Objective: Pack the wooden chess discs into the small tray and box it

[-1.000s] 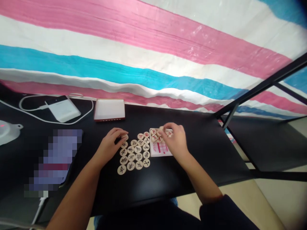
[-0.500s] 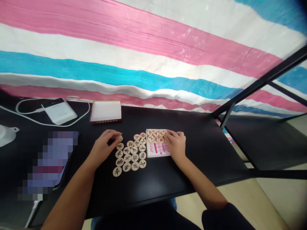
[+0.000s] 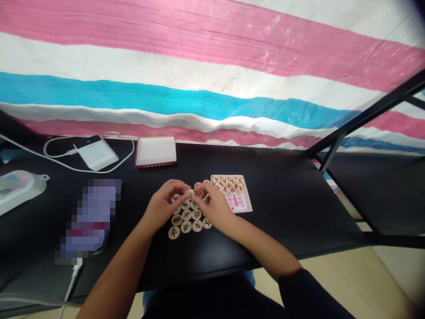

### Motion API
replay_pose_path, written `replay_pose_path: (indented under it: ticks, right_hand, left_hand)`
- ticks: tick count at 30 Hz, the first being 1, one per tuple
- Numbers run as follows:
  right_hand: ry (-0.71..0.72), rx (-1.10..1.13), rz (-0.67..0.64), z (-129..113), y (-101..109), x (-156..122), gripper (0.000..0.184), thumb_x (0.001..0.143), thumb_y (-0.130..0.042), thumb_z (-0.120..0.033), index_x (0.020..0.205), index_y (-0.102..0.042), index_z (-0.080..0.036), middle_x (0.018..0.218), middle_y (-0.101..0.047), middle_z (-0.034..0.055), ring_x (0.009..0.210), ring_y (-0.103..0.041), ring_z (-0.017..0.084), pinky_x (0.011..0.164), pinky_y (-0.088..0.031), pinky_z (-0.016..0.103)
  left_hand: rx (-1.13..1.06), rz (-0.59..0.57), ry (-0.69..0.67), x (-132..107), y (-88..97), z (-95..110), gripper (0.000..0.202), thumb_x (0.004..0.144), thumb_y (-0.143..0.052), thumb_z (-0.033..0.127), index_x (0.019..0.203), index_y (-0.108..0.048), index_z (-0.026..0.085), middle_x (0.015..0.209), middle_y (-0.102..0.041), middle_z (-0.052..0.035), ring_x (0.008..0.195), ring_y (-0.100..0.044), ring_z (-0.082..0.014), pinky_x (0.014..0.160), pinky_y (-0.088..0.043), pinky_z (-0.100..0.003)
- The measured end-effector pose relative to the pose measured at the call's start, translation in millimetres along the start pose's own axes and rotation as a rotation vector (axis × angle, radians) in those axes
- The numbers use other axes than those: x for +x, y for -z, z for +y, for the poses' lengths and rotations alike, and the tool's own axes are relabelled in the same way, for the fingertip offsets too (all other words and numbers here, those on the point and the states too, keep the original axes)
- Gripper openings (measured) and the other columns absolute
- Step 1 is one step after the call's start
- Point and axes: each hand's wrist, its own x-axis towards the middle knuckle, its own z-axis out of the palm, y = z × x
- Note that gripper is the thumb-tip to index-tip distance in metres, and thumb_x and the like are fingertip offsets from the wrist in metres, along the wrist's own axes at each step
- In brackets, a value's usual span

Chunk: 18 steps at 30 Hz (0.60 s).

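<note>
A pink, white and blue striped tarp [image 3: 212, 66] hangs behind the black table [image 3: 292, 221], a black metal frame bar [image 3: 365, 116] slants at right over another black surface [image 3: 375, 190], beige floor [image 3: 365, 283] below.

"Is anything showing that can be read?"

"Black characters are showing on the wooden discs [image 3: 186, 217] and red ones on the boxed discs [image 3: 229, 185] at two o'clock from them. Pink print is showing in the box [image 3: 237, 203]. All of it is coming out too small to read."

One left hand [image 3: 162, 208]; one right hand [image 3: 215, 212]; one held piece [image 3: 190, 192]; eight red-marked pieces [image 3: 232, 189]; one box [image 3: 244, 206].
</note>
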Motion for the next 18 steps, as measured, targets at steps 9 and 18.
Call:
replay_pose_path:
  ticks: [9, 18]
  right_hand:
    - [-0.163, -0.086, 0.198, 20.2, 46.2, -18.7, 0.014, 0.075, -0.055, -0.034, 0.079, -0.056, -0.02, 0.072, -0.059, 0.0002, 0.059, -0.049, 0.012, 0.055, -0.041, 0.025]
    - [-0.152, -0.562, 0.253, 48.6, 65.6, -12.7, 0.015, 0.076, -0.052, -0.028, 0.081, -0.061, -0.017, 0.078, -0.065, 0.0057, 0.074, -0.053, 0.02, 0.074, -0.039, 0.035]
  left_hand:
    - [0.146, -0.052, -0.047, -2.3, -0.7, 8.1, 0.017, 0.082, -0.053, 0.032, 0.091, -0.061, 0.02, 0.092, -0.057, -0.0043, 0.085, -0.057, -0.0156, 0.078, -0.048, -0.029]
    - [0.234, 0.007, -0.03, 0.8, 10.5, 0.8, 0.017, 0.083, -0.051, 0.033, 0.091, -0.06, 0.021, 0.093, -0.056, -0.0021, 0.074, -0.056, -0.0119, 0.071, -0.047, -0.024]
